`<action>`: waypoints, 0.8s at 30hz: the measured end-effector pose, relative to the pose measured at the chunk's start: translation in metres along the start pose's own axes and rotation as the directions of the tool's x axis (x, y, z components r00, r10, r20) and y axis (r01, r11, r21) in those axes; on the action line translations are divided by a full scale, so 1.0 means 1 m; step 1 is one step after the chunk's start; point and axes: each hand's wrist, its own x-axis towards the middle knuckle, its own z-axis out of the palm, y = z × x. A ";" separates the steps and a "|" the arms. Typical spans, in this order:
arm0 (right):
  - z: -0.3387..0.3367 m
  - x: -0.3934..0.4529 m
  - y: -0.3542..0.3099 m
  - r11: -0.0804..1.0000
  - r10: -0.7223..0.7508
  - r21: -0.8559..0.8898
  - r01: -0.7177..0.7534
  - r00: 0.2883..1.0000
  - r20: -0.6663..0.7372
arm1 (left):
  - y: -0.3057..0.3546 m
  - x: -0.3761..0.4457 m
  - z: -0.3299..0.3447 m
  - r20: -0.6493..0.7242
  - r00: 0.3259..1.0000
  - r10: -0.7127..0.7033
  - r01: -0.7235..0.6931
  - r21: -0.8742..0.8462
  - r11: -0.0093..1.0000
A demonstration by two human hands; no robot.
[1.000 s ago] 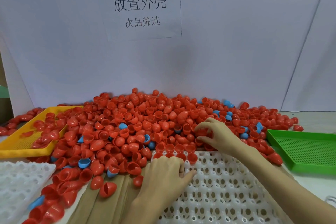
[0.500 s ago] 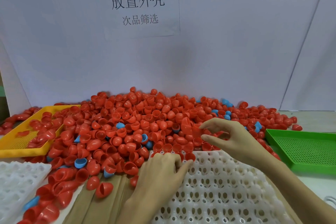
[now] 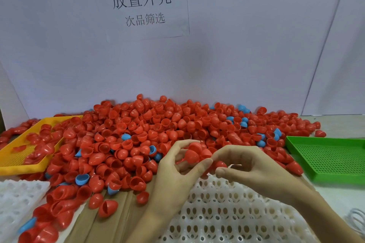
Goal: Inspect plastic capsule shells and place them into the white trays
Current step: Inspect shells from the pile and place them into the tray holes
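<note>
2 hands meet above your white tray: your left hand pinches a red capsule shell, your right hand curls around another red shell, with the heaped shells just beyond both.

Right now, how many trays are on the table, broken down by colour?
white trays: 2 (one front centre, one at the left edge)
yellow tray: 1
green tray: 1
Total: 4
</note>
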 end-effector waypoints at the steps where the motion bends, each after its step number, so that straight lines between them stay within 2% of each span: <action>1: 0.000 0.000 -0.001 1.000 -0.001 0.010 0.001 1.000 -0.004 | 0.000 0.000 0.000 0.001 1.000 -0.012 0.012 -0.011 1.000; 5: -0.007 0.003 -0.005 0.999 -0.010 0.049 0.016 0.991 -0.132 | -0.002 0.002 -0.004 -0.052 0.998 -0.037 0.037 -0.001 0.999; 12: -0.036 0.050 0.022 0.973 -0.064 -0.225 -0.046 0.886 -0.459 | -0.005 0.006 -0.012 -0.115 0.992 -0.057 0.065 0.068 0.996; 17: -0.041 0.068 0.041 0.884 0.073 -0.405 -0.232 0.926 -0.370 | -0.005 0.007 -0.014 -0.138 0.990 -0.038 0.054 0.112 0.992; 21: -0.023 0.057 0.042 0.834 -0.069 -0.529 -0.158 0.921 -0.383 | -0.007 0.008 -0.016 -0.159 0.985 -0.062 0.078 0.093 0.993; 24: -0.010 0.042 0.040 0.834 -0.075 -0.544 -0.090 0.959 -0.274 | -0.008 0.008 -0.016 -0.154 0.985 -0.080 0.094 0.089 0.992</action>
